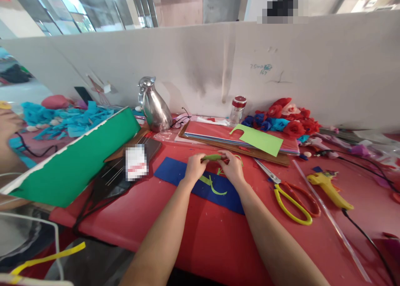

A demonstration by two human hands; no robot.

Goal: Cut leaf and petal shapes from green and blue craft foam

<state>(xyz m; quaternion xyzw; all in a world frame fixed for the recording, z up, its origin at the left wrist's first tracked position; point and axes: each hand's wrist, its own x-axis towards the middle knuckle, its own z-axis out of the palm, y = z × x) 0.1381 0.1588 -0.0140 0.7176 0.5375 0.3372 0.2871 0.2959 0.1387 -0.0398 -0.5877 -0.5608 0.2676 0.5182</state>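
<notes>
Between my two hands is a small green piece (213, 157). My left hand (196, 167) pinches its left end, and my right hand (230, 166) has its fingers closed on the right end. Both hands are over a dark blue sheet (171, 170) lying on the red table (218, 240). Thin light green scraps (217, 187) rest on the blue sheet below the hands. Right of my right hand lie scissors (292, 198) with one yellow and one red handle, blades towards the back left.
Behind the hands, a light green sheet (261, 140) tops a stack of coloured sheets (206, 132). A steel jug (156, 109), glass jar (236, 111), and fabric flowers (290, 119) stand farther back. A green panel (78, 161) is left; a yellow glue gun (331, 189) is right.
</notes>
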